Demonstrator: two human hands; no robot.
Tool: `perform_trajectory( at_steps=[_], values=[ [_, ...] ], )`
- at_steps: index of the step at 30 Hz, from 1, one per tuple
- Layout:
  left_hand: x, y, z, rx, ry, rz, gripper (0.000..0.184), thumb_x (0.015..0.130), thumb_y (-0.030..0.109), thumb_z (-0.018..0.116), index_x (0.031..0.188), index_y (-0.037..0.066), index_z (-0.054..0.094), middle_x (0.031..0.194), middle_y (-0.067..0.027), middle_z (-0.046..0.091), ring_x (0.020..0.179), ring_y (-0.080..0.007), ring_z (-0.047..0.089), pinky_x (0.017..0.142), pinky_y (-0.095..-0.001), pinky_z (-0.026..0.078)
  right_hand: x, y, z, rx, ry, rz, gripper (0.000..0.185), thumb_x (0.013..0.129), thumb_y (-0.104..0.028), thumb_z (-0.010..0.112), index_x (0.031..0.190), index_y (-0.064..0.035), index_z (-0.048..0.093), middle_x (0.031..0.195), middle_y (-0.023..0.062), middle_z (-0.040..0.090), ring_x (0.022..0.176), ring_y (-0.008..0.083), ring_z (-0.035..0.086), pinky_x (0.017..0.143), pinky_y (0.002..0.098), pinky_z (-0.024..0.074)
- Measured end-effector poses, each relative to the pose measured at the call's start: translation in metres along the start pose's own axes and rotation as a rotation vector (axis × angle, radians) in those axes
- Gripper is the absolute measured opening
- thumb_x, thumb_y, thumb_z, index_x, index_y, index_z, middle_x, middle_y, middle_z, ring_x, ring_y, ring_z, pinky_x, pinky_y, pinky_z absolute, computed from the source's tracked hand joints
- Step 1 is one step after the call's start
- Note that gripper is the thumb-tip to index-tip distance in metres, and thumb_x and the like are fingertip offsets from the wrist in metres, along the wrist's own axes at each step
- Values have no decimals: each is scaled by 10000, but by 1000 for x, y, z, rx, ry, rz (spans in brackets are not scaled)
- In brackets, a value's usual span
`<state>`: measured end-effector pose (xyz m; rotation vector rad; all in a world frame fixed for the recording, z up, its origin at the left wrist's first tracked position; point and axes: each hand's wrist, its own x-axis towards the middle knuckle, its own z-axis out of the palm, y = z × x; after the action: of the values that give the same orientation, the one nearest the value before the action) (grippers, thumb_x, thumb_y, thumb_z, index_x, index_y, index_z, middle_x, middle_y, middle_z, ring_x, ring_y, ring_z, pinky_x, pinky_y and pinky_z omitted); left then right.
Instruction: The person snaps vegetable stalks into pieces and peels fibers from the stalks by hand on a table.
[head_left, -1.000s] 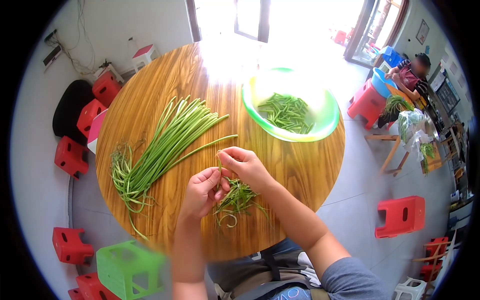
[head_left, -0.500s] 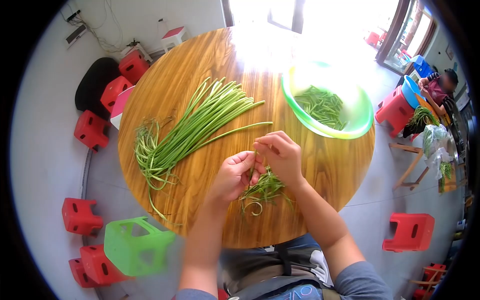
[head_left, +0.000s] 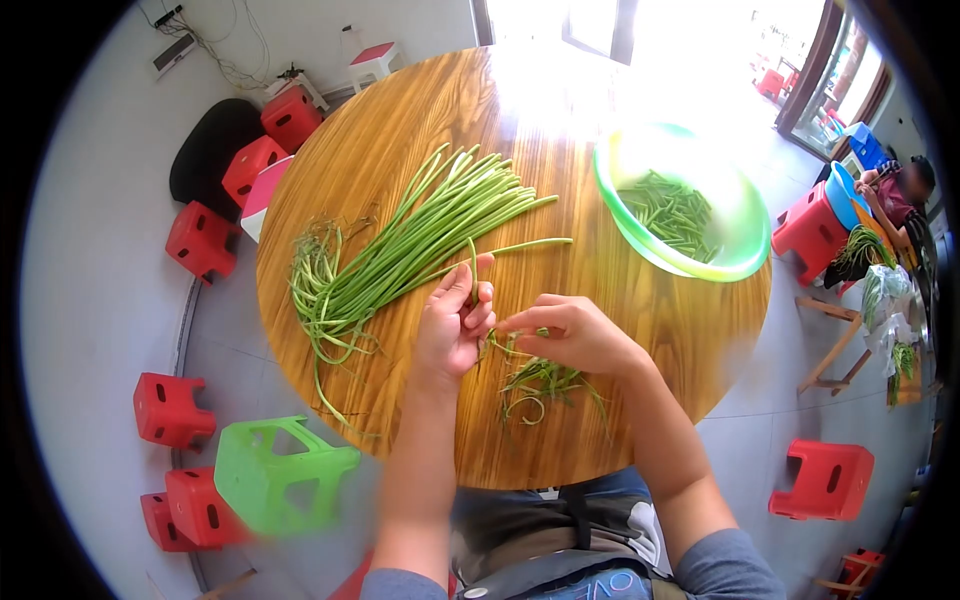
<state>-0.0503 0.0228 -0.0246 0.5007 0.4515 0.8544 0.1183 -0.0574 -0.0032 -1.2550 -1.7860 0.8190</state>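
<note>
My left hand (head_left: 455,325) is closed around a short green garlic scape (head_left: 473,262), whose cut end stands up above the fingers. Just to its right, my right hand (head_left: 578,333) pinches at the scape's thin lower end, partly hidden by the fingers. Under my right hand lies a small heap of thin trimmings (head_left: 550,380) with curled tips. Left of the hands, a large bundle of long garlic scapes (head_left: 430,225) is spread on the round wooden table (head_left: 540,455). A single stalk points right from it.
A green-and-white basin (head_left: 606,205) holding cut scape pieces (head_left: 668,215) stands at the table's far right. Red stools (head_left: 200,240) and a green stool (head_left: 250,480) are around the floor. Another person (head_left: 895,200) sits at the right by a blue basin (head_left: 846,195).
My hands have moved apart: the left has gone up, the right down toward the trimmings. The view has shifted slightly, so the table appears farther right.
</note>
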Motion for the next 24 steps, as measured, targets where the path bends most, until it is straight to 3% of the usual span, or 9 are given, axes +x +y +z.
perform_trajectory(
  at_steps=[3, 6, 7, 10, 13, 16, 19, 24],
  values=[
    [0, -1, 1, 60, -11, -38, 245, 947, 220, 441, 993, -2, 532, 683, -39, 528, 433, -48, 327, 399, -177, 266, 1, 12, -4, -97, 167, 77, 137, 766, -107, 664, 738, -6, 575, 613, 53, 523, 522, 154, 470, 516, 282, 412],
    [-8, 0, 13, 176, -30, -54, 254, 947, 224, 437, 927, -10, 532, 657, -37, 525, 413, -48, 311, 385, -177, 251, 3, 5, -3, 71, 275, 170, 267, 763, -157, 684, 644, 3, 506, 578, 43, 497, 499, 151, 428, 495, 296, 394],
    [-10, -1, 18, 237, -15, -59, 253, 948, 225, 435, 913, -6, 531, 652, -35, 524, 409, -48, 307, 382, -177, 247, 1, 5, -7, 39, 190, 201, 262, 770, -197, 688, 667, 9, 562, 595, 41, 516, 507, 142, 449, 504, 302, 405],
    [-10, -4, 22, 298, 20, -95, 250, 949, 219, 428, 900, -3, 530, 645, -33, 522, 404, -47, 302, 376, -179, 240, 0, 10, -10, -1, 70, 222, 163, 767, -159, 687, 758, -4, 637, 633, 14, 529, 564, 76, 465, 521, 258, 396],
    [-5, -6, 14, 232, -21, -101, 244, 950, 214, 426, 905, -2, 531, 637, -29, 516, 404, -46, 302, 373, -180, 236, -1, 21, -5, -3, 121, 58, 218, 787, -229, 680, 877, -30, 665, 684, 53, 591, 567, 125, 494, 547, 289, 428],
    [-6, -4, 12, 201, -63, -100, 246, 949, 217, 428, 909, -2, 532, 626, -22, 508, 405, -45, 305, 373, -181, 234, 3, 15, -1, 116, 306, 84, 220, 813, -235, 661, 869, -22, 663, 724, 42, 601, 627, 104, 511, 563, 262, 429],
    [-6, -10, 14, 447, -94, -53, 247, 946, 225, 437, 907, 2, 535, 623, -18, 507, 410, -42, 307, 376, -179, 235, 5, 8, -4, 494, 314, 389, 221, 838, -212, 636, 901, 0, 647, 724, 23, 591, 649, 85, 521, 567, 229, 424],
    [-6, -18, 21, 356, -137, -208, 235, 933, 211, 454, 903, 7, 567, 650, -23, 535, 439, -42, 348, 398, -172, 255, 6, 11, -1, 797, 337, 389, 177, 844, -179, 630, 877, -6, 620, 686, 1, 574, 547, 55, 476, 503, 190, 369]
  ],
)
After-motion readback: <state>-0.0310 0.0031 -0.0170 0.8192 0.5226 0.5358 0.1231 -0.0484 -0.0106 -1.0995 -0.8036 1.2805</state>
